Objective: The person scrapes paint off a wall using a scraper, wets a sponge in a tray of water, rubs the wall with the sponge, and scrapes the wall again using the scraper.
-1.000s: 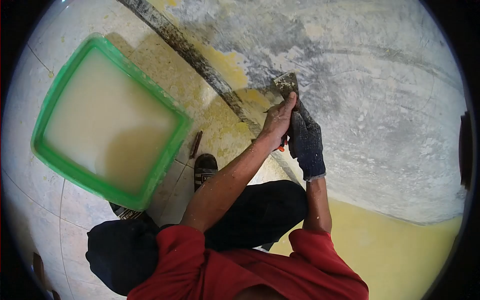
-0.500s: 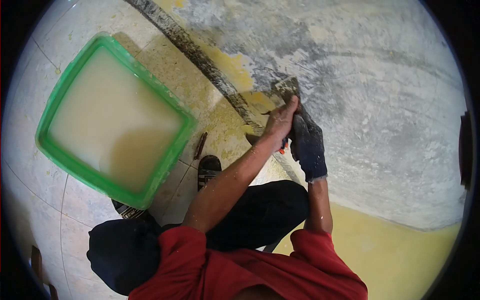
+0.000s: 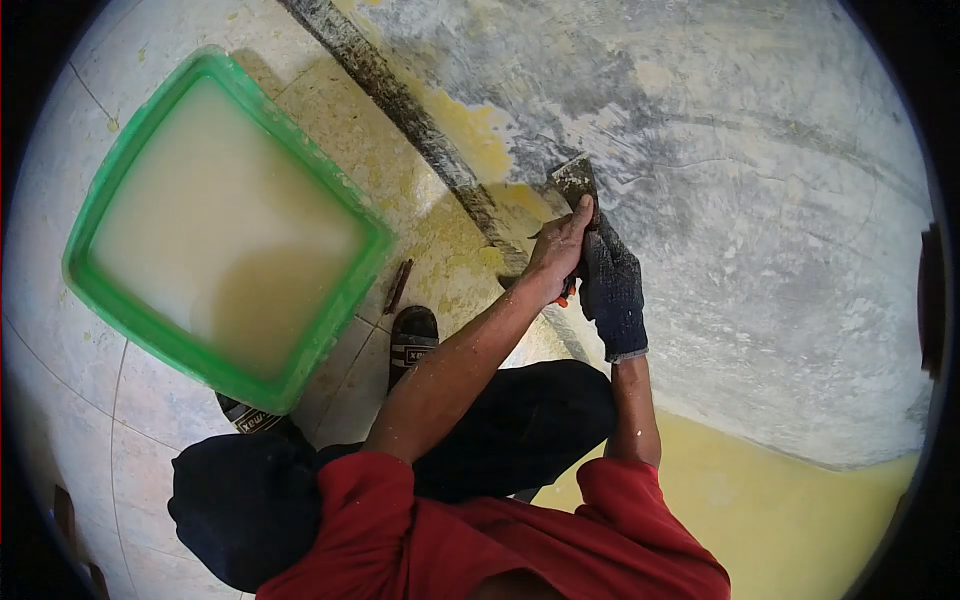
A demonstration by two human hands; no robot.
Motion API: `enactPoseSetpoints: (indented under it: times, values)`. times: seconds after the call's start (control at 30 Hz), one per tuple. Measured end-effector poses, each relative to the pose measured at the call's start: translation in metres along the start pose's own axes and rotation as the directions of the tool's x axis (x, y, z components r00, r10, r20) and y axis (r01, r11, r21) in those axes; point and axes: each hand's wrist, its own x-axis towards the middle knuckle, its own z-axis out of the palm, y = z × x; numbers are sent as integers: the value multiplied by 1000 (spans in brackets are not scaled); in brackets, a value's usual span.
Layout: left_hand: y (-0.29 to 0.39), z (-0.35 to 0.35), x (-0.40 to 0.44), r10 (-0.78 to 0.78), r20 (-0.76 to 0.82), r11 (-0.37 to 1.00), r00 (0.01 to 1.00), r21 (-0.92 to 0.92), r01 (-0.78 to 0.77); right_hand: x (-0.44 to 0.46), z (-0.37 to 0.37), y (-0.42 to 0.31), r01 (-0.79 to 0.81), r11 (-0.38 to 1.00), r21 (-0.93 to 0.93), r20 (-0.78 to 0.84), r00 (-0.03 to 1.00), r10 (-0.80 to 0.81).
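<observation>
My left hand is bare and closed, its thumb pressed on the scraper near the blade. An orange-and-black tool shows below its palm, and dark edges stick out on its left side; the rest is hidden by the hand. My right hand wears a dark knitted glove and is wrapped round the scraper's handle, right beside my left hand. The scraper blade, spotted with pale residue, is over the patchy grey wall.
A green tub of cloudy liquid stands on the tiled floor at the left. A reddish-brown stick lies between the tub and a dark strip along the wall's base. Yellow paint covers the wall's lower right.
The scraper and both hands have shifted slightly, staying together with the same hold. The tub and floor sit a little differently in view as the camera moved.
</observation>
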Motion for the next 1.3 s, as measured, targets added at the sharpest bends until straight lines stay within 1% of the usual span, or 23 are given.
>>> enactPoseSetpoints:
  times: [0.03, 0.07, 0.1, 0.13, 0.17, 0.23, 0.3, 0.37, 0.4, 0.43, 0.47, 0.53, 0.63, 0.67, 0.7, 0.77, 0.9, 0.93, 1.07, 1.13, 1.23, 1.27, 1.3]
  values:
    - [2, 1, -3, -14, -4, 1000, 1000, 10, 14, 2, -1, -7, -174, 980, 97, 61, 984, 168]
    - [-8, -5, 13, 14, -34, 999, 999, 35, -13, 11, -2, -14, -179, 979, 100, 62, 983, 174]
    - [2, -7, 11, -1, -7, 998, 1000, -67, 1, 24, -4, -18, -217, 970, 111, 128, 971, 203]
    - [11, -12, 8, -29, 3, 996, 1000, -79, 29, 25, -4, -19, -264, 957, 122, 196, 951, 237]
    - [18, -15, 6, -47, 10, 995, 999, -91, 47, 21, 0, -14, -275, 953, 124, 194, 949, 249]
    - [14, -14, 10, -37, 29, 995, 999, -91, 40, 20, 12, -2, -17, 988, 151, -49, 998, 25]
    - [3, -9, 9, -31, 43, 994, 999, -107, 36, 8, 8, -2, 39, 997, 73, -80, 996, -33]
    - [-4, -2, 9, 20, -47, 998, 999, -65, -23, 6, 4, -11, -228, 900, 370, -20, 967, 254]
    - [-1, -5, 8, 37, -30, 999, 999, -29, -37, 9, -1, -15, -295, 925, 238, 55, 955, 291]
    - [0, -7, 7, 24, -34, 999, 999, -29, -25, 10, -1, -17, -306, 921, 240, 63, 952, 300]
    - [3, -11, 9, 0, -19, 999, 1000, -52, -1, 14, 0, -17, -345, 917, 200, 152, 935, 319]
    - [10, -15, 12, -15, -18, 998, 1000, -62, 14, 18, 8, -4, -123, 989, 83, 128, 985, 112]
    - [12, -6, 3, 6, -56, 999, 998, -37, -8, 14, 5, -2, -128, 975, 180, 68, 991, 117]
    - [13, -8, 0, -122, 8, 988, 993, 93, 120, 12, 2, -1, -118, 978, 172, 62, 992, 109]
    - [1, -4, 5, -110, 12, 990, 994, 88, 109, 4, -1, -1, -136, 969, 207, 26, 991, 134]
    - [-33, 4, 20, 100, 49, 993, 994, 52, -103, -14, -6, 2, -205, 948, 245, 2, 977, 211]
    - [-48, 24, 5, -5, 143, 996, 990, 86, -8, -42, -17, 10, -282, 925, 256, -22, 955, 297]
    - [-54, 27, 5, 45, 165, 991, 985, 119, -65, -48, -20, 12, -300, 914, 273, -24, 948, 319]
    - [-63, 34, 3, 1, 195, 987, 981, 156, -32, -63, -27, 18, -351, 909, 226, 7, 933, 359]
    - [-58, 31, 7, -113, 215, 974, 970, 215, 65, -62, -24, 21, -145, 981, 131, -68, 986, 155]
    - [-44, 35, -1, -46, 144, 962, 989, 271, 6, -59, -21, 22, -178, 971, 158, -66, 979, 191]
    - [-48, 31, 6, -72, 105, 971, 992, 237, 45, -55, -21, 20, -181, 970, 164, -67, 979, 194]
    - [-47, 30, 11, -104, 70, 975, 992, 204, 88, -47, -21, 15, -321, 892, 318, 8, 942, 336]
